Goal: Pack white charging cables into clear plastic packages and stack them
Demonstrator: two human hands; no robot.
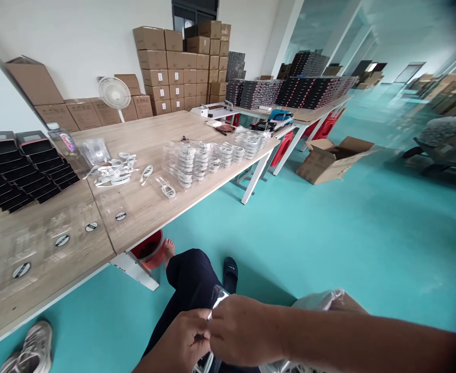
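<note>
Low in the picture, over my lap, my left hand (191, 334) and my right hand (243, 329) meet with fingers pinched together. Between them they grip a clear, shiny plastic sleeve (219, 295), whose upper end sticks out above my fingers. White cable (206, 362) shows just beneath the hands; whether it lies inside the sleeve I cannot tell. My right hand covers most of what is held. Part of a clear plastic bag (321, 300) shows behind my right forearm.
The wooden table (146, 129) holds packed cables (187, 166) in clear trays, a pile of loose white cables (113, 171), labelled clear packages (62, 240) and black boxes (26, 171). A red bucket (153, 251) stands beneath. An open carton (328, 160) sits on the floor.
</note>
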